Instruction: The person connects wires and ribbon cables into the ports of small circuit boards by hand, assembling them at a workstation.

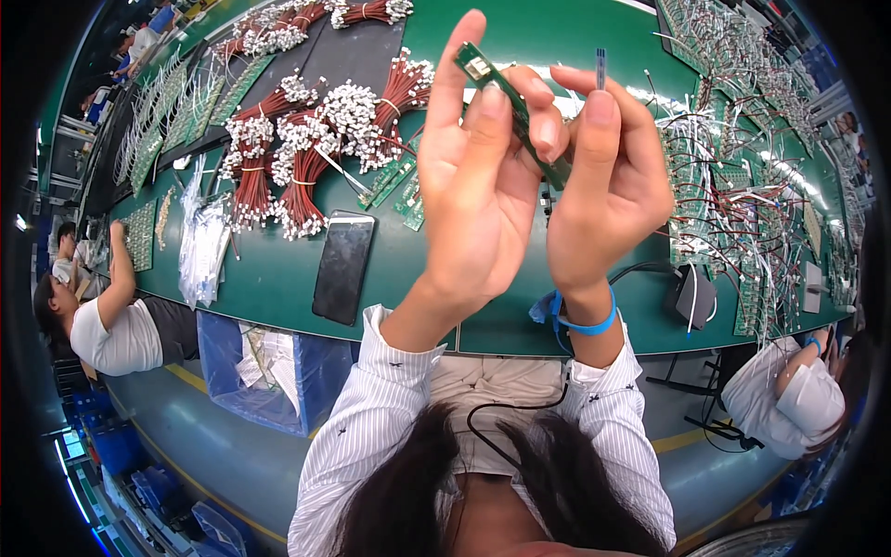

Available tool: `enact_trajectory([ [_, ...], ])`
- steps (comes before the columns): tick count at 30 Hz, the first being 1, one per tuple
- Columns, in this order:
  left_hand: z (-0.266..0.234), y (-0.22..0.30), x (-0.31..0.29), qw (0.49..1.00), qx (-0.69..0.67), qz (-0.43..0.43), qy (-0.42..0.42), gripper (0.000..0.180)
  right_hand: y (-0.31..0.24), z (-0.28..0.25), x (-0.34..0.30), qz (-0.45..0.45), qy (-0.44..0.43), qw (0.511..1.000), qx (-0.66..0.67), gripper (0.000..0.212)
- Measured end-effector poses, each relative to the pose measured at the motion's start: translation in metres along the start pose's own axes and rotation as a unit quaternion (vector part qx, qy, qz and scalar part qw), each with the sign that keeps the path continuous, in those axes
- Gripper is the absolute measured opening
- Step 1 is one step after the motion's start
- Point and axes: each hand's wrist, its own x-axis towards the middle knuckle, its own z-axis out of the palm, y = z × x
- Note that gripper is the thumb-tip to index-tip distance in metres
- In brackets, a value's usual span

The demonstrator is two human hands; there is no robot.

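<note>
My left hand [475, 200] is closed on a narrow green circuit board [512, 97], its thumb pressing near a pale connector at the upper end. The board slants down to the right, and its lower end reaches my right hand [603, 209]. Between that hand's thumb and forefinger stands the blue-tipped end of a flat ribbon cable [600, 67]; the rest of it is hidden by the fingers. Both hands are raised above the green table [408, 311]. A blue strap [594, 325] circles my right wrist.
Bundles of brown wires with white plugs [302, 176] lie at the left, near a black phone [344, 267] and clear plastic bags [202, 246]. Wired circuit boards [724, 200] crowd the right. A blue-lined bin [223, 371] stands below the table edge. People sit at both sides.
</note>
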Motion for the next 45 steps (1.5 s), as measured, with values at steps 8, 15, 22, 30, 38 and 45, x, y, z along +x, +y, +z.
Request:
enact_trajectory([
  [8, 0.009, 0.016, 0.001, 0.998, 0.052, 0.01, 0.034, 0.044, -0.014, -0.016, 0.011, 0.013, -0.075, 0.993, -0.086, 0.024],
  [15, 0.027, 0.011, 0.006, 0.942, 0.269, 0.036, 0.196, 0.048, -0.017, -0.016, 0.013, 0.039, -0.092, 0.983, -0.156, 0.012],
  [22, 0.007, 0.007, 0.004, 0.961, 0.228, 0.084, 0.131, 0.046, -0.021, -0.012, 0.005, -0.025, -0.104, 0.968, -0.227, 0.003],
  [30, 0.006, 0.001, -0.002, 0.971, 0.202, 0.083, 0.095, 0.041, -0.024, -0.006, -0.005, -0.092, -0.106, 0.933, -0.332, 0.004],
  [38, 0.003, -0.007, -0.002, 0.985, 0.158, 0.05, 0.056, 0.04, -0.032, -0.012, -0.004, -0.068, -0.095, 0.919, -0.377, 0.003],
  [45, 0.012, -0.016, -0.004, 0.976, 0.207, -0.011, 0.07, 0.037, -0.031, -0.024, 0.0, -0.039, -0.101, 0.896, -0.431, 0.003],
])
